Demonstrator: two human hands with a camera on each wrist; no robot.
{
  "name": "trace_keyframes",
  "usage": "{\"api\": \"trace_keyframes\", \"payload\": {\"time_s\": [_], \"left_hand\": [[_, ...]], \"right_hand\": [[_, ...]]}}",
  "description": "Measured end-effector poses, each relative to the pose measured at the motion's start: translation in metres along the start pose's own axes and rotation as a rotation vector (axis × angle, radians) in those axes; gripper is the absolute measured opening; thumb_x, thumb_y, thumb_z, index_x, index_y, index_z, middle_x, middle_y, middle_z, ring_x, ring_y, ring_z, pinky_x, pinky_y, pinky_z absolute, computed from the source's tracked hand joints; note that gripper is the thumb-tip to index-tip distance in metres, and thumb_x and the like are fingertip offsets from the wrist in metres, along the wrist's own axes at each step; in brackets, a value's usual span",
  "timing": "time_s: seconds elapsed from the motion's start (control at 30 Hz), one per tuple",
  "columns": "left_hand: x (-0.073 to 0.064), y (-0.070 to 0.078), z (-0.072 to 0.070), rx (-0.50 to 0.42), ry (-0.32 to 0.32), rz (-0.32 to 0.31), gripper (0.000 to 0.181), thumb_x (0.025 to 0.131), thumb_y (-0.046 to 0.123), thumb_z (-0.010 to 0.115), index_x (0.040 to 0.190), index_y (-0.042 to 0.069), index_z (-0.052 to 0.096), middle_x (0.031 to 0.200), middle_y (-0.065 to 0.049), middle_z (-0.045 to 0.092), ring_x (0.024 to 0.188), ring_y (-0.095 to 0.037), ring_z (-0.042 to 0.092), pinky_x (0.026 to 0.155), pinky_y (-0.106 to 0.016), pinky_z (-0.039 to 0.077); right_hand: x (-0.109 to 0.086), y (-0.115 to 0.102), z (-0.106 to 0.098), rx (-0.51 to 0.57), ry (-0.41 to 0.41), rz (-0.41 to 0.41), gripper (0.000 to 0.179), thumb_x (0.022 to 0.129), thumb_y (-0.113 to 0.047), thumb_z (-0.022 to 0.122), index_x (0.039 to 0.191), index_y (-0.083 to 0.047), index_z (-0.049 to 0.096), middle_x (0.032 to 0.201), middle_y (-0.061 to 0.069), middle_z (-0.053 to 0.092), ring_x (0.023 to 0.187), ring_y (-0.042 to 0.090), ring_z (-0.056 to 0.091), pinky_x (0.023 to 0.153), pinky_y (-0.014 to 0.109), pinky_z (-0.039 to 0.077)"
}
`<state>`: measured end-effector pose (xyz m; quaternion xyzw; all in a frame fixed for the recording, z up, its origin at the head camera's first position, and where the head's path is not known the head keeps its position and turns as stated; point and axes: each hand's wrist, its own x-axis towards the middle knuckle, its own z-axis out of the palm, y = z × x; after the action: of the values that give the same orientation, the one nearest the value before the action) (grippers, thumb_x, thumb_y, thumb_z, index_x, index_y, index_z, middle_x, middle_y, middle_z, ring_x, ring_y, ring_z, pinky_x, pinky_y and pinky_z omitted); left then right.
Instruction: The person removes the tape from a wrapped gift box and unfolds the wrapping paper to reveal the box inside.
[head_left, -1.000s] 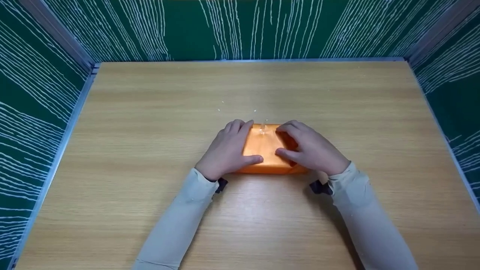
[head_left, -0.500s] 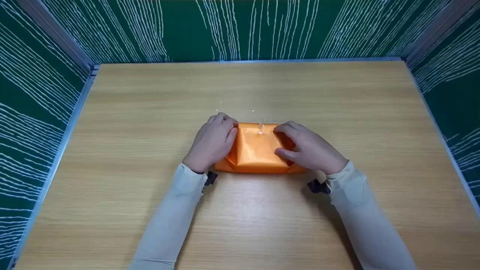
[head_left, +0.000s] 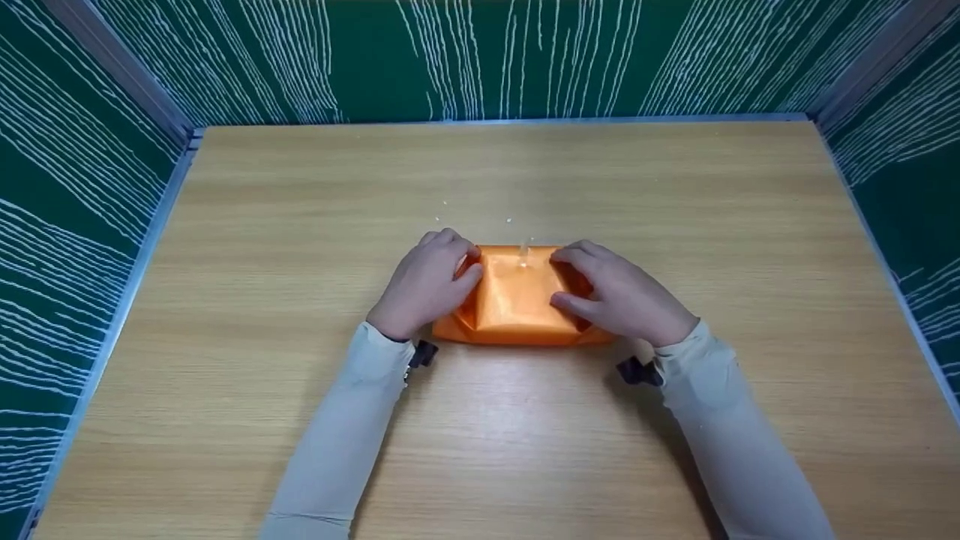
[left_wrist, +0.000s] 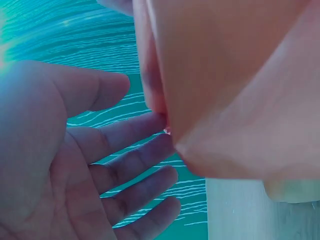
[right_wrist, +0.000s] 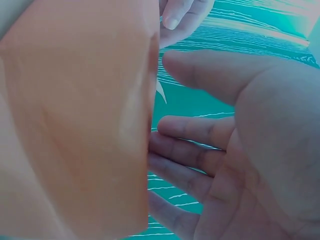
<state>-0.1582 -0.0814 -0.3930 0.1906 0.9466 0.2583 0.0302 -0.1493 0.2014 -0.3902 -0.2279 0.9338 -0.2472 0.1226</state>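
An orange-wrapped package (head_left: 517,296) lies in the middle of the table, a clear strip of tape (head_left: 524,257) at its far edge. At its left end is my left hand (head_left: 424,289); in the left wrist view the fingers (left_wrist: 135,160) reach out nearly straight, the tips of two right at the wrapper's edge (left_wrist: 165,75). My right hand (head_left: 626,289) stands at the other end, thumb and fingers spread. The right wrist view shows its extended fingers (right_wrist: 185,150) against the wrapper's side (right_wrist: 100,125). Both package ends are partly hidden by the hands.
The wood-grain table (head_left: 300,187) carries a few tiny white scraps (head_left: 508,220) beyond the package. Green walls with white lines (head_left: 375,67) stand along the back and both sides. Each wrist bears a small black camera (head_left: 640,373).
My left hand has drawn back leftward from over the package's top to its left end, uncovering the folded corner, then edged slightly right. The right hand and package look nearly still.
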Motion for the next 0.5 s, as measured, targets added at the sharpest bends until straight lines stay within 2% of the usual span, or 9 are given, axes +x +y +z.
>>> {"api": "trace_keyframes", "payload": {"time_s": [0.33, 0.5], "left_hand": [[-0.0048, 0.0025, -0.0031, -0.108, -0.033, -0.004, 0.029, 0.105, 0.035, 0.059, 0.109, 0.009, 0.072, 0.113, -0.004, 0.065, 0.111, -0.024, 0.052, 0.095, -0.037, 0.047], [-0.0099, 0.0055, -0.0096, -0.153, -0.078, 0.015, 0.032, 0.106, 0.039, 0.056, 0.097, 0.012, 0.069, 0.096, -0.002, 0.062, 0.098, -0.021, 0.053, 0.084, -0.034, 0.047]], "right_hand": [[-0.0012, 0.0026, -0.0003, 0.02, 0.007, 0.01, 0.064, 0.095, -0.053, 0.07, 0.143, -0.013, 0.057, 0.141, 0.004, 0.055, 0.124, 0.026, 0.055, 0.112, 0.049, 0.044], [-0.0022, 0.0044, -0.0009, 0.024, 0.008, -0.037, 0.063, 0.1, -0.057, 0.058, 0.143, -0.011, 0.059, 0.144, 0.005, 0.054, 0.127, 0.028, 0.055, 0.112, 0.052, 0.043]]}}
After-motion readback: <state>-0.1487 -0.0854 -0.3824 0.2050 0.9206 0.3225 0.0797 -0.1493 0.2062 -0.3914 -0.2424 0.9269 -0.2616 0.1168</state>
